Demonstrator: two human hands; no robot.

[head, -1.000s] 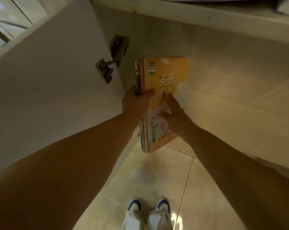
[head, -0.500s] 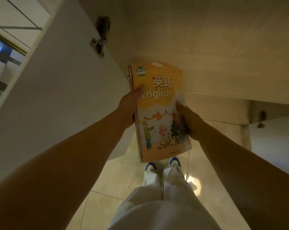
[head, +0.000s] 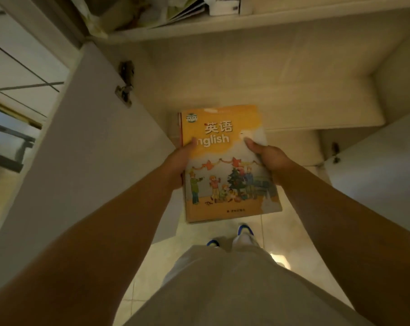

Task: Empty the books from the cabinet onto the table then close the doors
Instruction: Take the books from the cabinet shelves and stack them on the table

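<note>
- At the far left, a glass panel (head: 15, 74) with dark bars shows something blue and blurred behind it; I can't make out what.
- Next comes the left cabinet door (head: 86, 149), swung wide open, its metal hinge (head: 125, 87) showing near the top edge.
- The left hand (head: 179, 161) grips the left edge of the stack of books (head: 227, 165), thumb laid on the orange cover and the fingers curled out of sight underneath.
- The stack is held flat in the air in front of the lower cabinet compartment (head: 258, 78), above the tiled floor (head: 199, 231) and the person's blue-and-white shoes (head: 245, 231). The top one is an English textbook; a red spine peeks out at its left.
- The right hand (head: 269, 156) clamps the right edge the same way, thumb on top.
- The compartment behind the stack looks bare as far as I can see, so by my reckoning the cabinet is emptied or nearly so.
- Left to do: carry this stack to the bench, which isn't in view, then shut both doors.
- Above, an open shelf (head: 199, 29) holds loose papers and bags.
- At the right, the other cabinet door (head: 375, 180) also stands open.
- The room is dim and warm-lit, with pale glossy floor tiles.
</note>
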